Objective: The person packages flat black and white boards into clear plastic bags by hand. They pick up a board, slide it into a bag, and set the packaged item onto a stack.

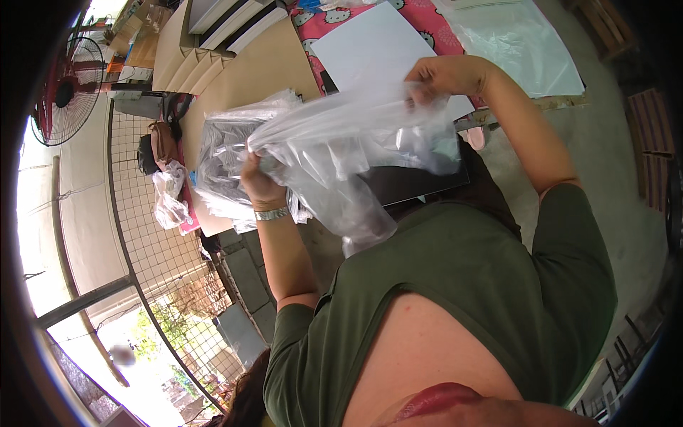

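A crumpled clear plastic bag [334, 135] stretches between my two hands, its lower part drooping toward my lap. My left hand [262, 181], with a silvery band at the wrist, is closed on the bag's left end. At the upper right my right hand [445, 77] pinches the other end, slightly blurred. Beneath the bag a flat black board [420, 186] lies across my lap, partly covered by the plastic. Just left of my left hand sits a pile of dark flat things in clear plastic [224, 149]. A white sheet [370, 46] lies beyond the bag on the table.
Brown cardboard [263, 60] covers the table's left part, with black-and-white bound stacks [235, 25] at the back. A pink patterned cloth [306, 28] lies under the white sheet. Clear plastic sheets [519, 50] rest at the right. A fan [67, 92] stands far left, beside a wire grille [156, 235].
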A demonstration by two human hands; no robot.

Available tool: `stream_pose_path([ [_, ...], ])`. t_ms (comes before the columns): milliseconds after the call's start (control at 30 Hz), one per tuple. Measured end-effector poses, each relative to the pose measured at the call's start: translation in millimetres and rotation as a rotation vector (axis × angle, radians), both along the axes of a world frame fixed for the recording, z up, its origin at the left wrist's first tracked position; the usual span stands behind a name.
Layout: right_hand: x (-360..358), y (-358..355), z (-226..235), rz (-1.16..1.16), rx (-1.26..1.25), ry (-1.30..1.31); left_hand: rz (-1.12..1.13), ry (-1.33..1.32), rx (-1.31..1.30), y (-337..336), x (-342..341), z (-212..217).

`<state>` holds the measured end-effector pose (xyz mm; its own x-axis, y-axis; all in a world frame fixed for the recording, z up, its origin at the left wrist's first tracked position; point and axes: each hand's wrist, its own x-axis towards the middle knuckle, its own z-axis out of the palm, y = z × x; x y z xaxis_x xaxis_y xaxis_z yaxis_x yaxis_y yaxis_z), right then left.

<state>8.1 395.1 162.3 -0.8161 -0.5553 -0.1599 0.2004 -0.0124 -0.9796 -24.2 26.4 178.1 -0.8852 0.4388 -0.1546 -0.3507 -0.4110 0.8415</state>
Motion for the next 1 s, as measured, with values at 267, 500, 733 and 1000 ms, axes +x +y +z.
stream_pose_path([
  [267, -79.7, 22.8, -38.4, -0.402, -0.861, -0.005, -0.353, 0.092, -0.329, -11.3, -61.1, -87.9],
  [500, -160.5, 40.7, -74.4, -0.644, -0.004, -0.015, 0.079, -0.216, -0.209, 64.2, -174.9, -81.3],
  [733, -259.4, 43.7, -134.0, -0.702, 1.489, 0.567, 0.078, -0.046, -1.087, 130.7, -275.3, -145.3],
  [1000, -232.4, 30.3, -64.8, -0.539, 1.07, 0.426, 0.172, 0.563, -1.154, 85.6, -265.2, -131.8],
])
